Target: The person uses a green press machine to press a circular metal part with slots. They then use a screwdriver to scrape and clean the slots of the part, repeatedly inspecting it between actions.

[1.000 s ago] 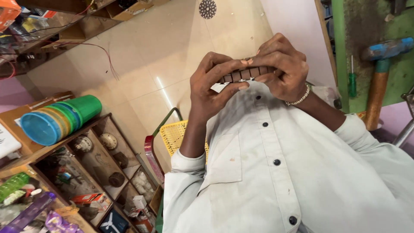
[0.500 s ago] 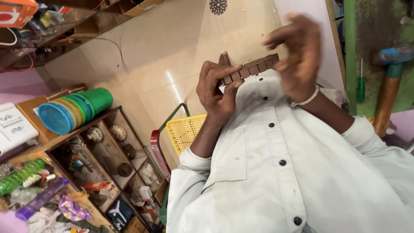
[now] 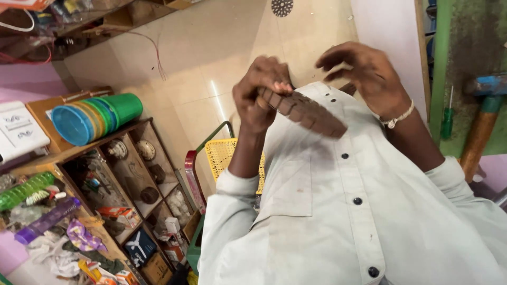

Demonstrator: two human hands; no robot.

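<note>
Strip (image 3: 306, 112), brown, segmented: now gripped at one end by my left hand (image 3: 259, 95) alone; right hand (image 3: 364, 74) has let go, fingers spread open just above.

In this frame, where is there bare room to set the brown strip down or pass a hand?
Bare tiled floor lies between the cubby shelf and the white wall, beyond the left hand holding the brown segmented strip. The shelf and its top, with stacked plastic cups, are crowded. The right hand holds nothing.
</note>
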